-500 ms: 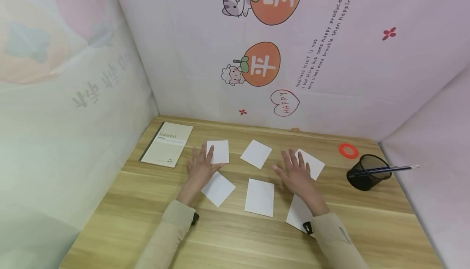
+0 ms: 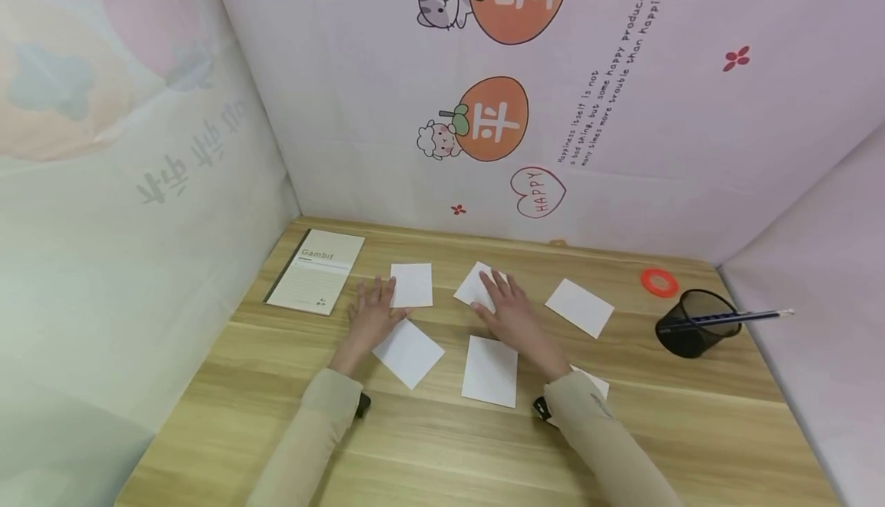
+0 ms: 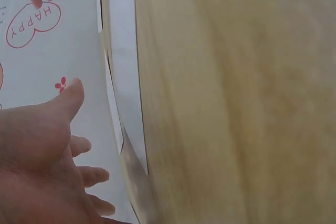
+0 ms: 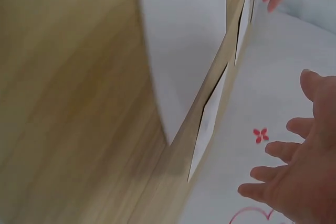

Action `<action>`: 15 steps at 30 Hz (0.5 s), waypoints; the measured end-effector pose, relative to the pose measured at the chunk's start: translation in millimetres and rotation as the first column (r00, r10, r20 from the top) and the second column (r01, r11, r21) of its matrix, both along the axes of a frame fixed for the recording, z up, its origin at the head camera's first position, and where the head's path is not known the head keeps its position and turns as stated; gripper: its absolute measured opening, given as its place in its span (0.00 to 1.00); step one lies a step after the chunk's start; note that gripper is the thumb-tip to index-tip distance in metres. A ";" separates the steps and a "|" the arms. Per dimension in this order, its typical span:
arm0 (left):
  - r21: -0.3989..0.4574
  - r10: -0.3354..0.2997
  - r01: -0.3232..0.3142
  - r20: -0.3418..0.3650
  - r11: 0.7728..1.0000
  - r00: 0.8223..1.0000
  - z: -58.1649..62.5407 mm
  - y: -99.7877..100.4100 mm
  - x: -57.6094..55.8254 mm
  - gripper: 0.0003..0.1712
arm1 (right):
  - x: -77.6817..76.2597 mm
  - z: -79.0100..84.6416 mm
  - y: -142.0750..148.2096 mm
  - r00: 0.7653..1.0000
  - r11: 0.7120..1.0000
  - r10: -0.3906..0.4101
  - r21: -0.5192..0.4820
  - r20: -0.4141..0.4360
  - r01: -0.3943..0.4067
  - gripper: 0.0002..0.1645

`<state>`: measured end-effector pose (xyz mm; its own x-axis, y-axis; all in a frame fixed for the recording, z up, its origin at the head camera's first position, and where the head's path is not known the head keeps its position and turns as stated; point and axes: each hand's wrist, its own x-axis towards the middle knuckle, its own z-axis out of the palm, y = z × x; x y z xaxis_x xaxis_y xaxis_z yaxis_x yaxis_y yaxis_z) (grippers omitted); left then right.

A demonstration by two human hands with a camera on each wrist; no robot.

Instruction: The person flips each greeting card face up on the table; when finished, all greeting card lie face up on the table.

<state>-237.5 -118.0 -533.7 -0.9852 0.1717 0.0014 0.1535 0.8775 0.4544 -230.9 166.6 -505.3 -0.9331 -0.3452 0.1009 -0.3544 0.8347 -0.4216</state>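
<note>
as two arms in beige sleeves (image 2: 584,407) reach over a wood-grain table (image 2: 429,453), six white cards lie flat on it in a far row and a near row of three. the right hand (image 2: 515,319) is over the far middle card (image 2: 469,286), its fingers spread, released and grasping nothing. its fingertips cover that card's right part, while the left corner shows beyond them; the right wrist view shows a gap between this hand and the tabletop. the near middle card (image 2: 490,372) lies just nearer than the right hand, to its left, and the far right card (image 2: 579,308) is apart, to its right. the near right card (image 2: 594,381) is mostly hidden by the right sleeve.

the left hand (image 2: 369,324) is also spread and released. its index fingertip is at the left edge of the far left card (image 2: 413,285), and its thumb points right, between that card and the near left card (image 2: 409,355). the left wrist view shows these fingers raised too.

far left lies a notebook (image 2: 318,273) reading "gambit". at the right are a red ring (image 2: 645,284) and, just nearer, a tilted black mesh cup (image 2: 681,342) with pencils (image 2: 764,316) sticking out to the right.
</note>
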 end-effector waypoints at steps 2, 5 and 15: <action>0.006 0.007 -0.007 0.029 1.000 1.000 -1.0 -1.3 -3.9 0.44 | -5.9 -0.1 -12.3 1.000 0.999 0.026 -0.028 0.013 -0.025 0.39; 0.013 0.022 -0.023 0.057 1.000 0.998 -3.0 -2.3 -10.7 0.44 | -13.0 -1.4 -30.8 0.996 0.994 0.073 -0.087 0.046 -0.069 0.38; 0.035 0.021 -0.025 0.129 0.999 0.991 -6.1 -1.8 -22.3 0.46 | -24.7 -8.4 -74.2 0.983 0.988 0.133 -0.092 0.124 -0.122 0.36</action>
